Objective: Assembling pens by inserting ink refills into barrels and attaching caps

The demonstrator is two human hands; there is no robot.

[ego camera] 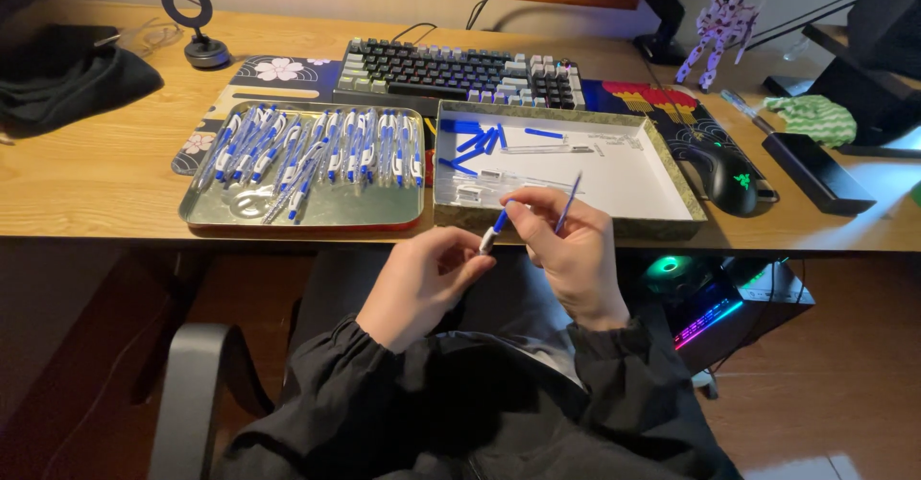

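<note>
My left hand (422, 283) pinches the lower white end of a small blue and white pen part (493, 232) just below the desk's front edge. My right hand (566, 250) touches the top of that part with thumb and forefinger and also holds a thin blue refill (568, 202) that sticks up toward the box. A metal tray (317, 213) on the left holds several assembled blue and white pens (317, 149). A shallow white-lined box (662, 168) on the right holds loose blue caps (475, 140) and clear pen pieces.
Behind the trays lie a keyboard (460, 70) and a patterned desk mat. A black mouse (727, 175), a black flat case (814, 171) and a purple figure (718, 34) stand at the right. A ring stand (197, 29) and dark cloth (67, 77) are at the left.
</note>
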